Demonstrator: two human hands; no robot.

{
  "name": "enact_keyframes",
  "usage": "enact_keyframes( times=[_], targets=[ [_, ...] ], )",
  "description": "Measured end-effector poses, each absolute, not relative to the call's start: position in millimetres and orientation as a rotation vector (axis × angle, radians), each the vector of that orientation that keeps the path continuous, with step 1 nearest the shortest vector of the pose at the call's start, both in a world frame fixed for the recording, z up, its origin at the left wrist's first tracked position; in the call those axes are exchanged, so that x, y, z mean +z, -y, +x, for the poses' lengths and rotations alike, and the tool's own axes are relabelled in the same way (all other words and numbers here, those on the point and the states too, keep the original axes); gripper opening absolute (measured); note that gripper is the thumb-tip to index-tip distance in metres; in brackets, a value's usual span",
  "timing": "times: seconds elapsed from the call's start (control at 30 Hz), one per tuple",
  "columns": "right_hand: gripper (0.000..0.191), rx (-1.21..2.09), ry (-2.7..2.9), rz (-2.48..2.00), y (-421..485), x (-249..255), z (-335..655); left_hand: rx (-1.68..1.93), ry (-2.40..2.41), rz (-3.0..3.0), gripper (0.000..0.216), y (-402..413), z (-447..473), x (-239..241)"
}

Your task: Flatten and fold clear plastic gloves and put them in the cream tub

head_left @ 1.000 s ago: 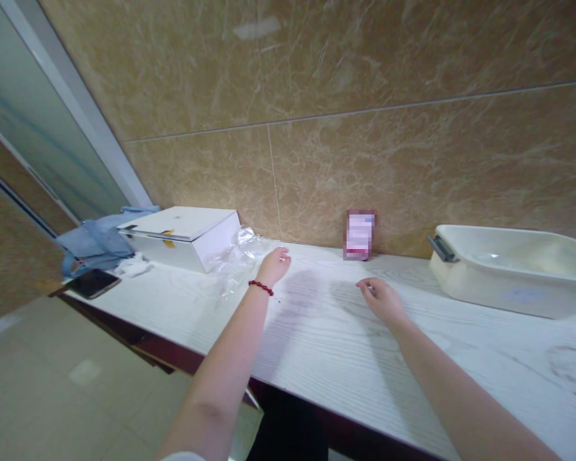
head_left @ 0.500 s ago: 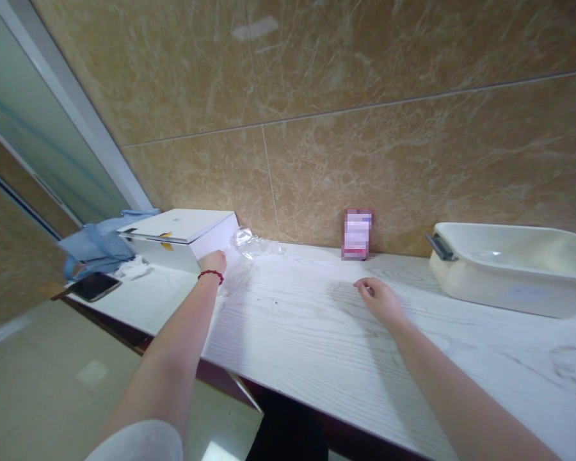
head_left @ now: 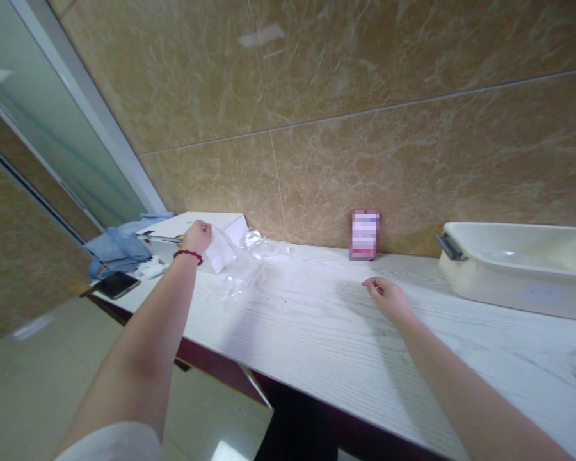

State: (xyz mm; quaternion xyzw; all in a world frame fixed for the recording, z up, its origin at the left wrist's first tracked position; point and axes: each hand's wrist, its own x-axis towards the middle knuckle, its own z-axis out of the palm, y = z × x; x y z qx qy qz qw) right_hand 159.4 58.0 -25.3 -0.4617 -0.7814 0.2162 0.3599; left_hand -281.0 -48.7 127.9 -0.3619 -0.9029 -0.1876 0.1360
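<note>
My left hand (head_left: 198, 235) curls its fingers on the lid edge of the white box (head_left: 218, 219) at the desk's (head_left: 317, 333) left end. I judge it light, stiff cardboard, best held at the rim. My right hand (head_left: 388, 298) rests loosely curled and empty.

Reaching far out with the left hand (head_left: 198, 235), bracelet (head_left: 188, 255) on the wrist, fingers curled at the top edge of the box (head_left: 228, 246), right against the crumpled plastic (head_left: 249, 266) beside it; gripping or only touching, hard to tell. Resting the right hand (head_left: 386, 298) palm down on the table (head_left: 317, 346), well apart from the left, fingers loosely curled, nothing seen in them. Beyond the hands: card (head_left: 365, 234) propped against the wall (head_left: 365, 128), tub (head_left: 518, 282) off to the right, cloth (head_left: 118, 246) and phone (head_left: 116, 284) past the box at the table's left end.
</note>
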Motion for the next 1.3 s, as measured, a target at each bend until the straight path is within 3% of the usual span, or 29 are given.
enact_keyframes(
  times=[0.37,0.53,0.6,0.73,0.8,0.97,1.1,1.17,1.3],
  targets=[
    [0.022,0.537,2.028,-1.078,-52,-24,156,-0.220,2.191,-1.937,0.027,76,-177,185],
    [0.023,0.505,2.069,-0.890,-16,4,135,-0.232,2.040,-2.132,0.029,90,-124,204],
    [0.031,0.522,2.095,-0.790,8,21,122,-0.250,1.992,-2.241,0.030,98,-103,209],
    [0.071,0.519,2.100,-0.748,53,42,102,-0.447,1.994,-2.355,0.030,115,-69,217],
    [0.076,0.548,2.033,-0.811,63,44,98,-0.589,2.077,-2.427,0.029,124,-58,220],
    [0.033,0.615,1.824,-0.844,56,50,117,-1.144,2.273,-2.643,0.023,140,-56,218],
    [0.033,0.648,1.742,-0.892,50,79,152,-1.526,2.313,-2.624,0.020,138,-75,203],
    [0.033,0.641,1.781,-0.938,51,98,169,-1.531,2.347,-2.588,0.020,131,-86,190],
    [0.030,0.572,1.978,-1.076,55,131,190,-1.143,2.298,-2.373,0.025,112,-87,162]
  ],
)
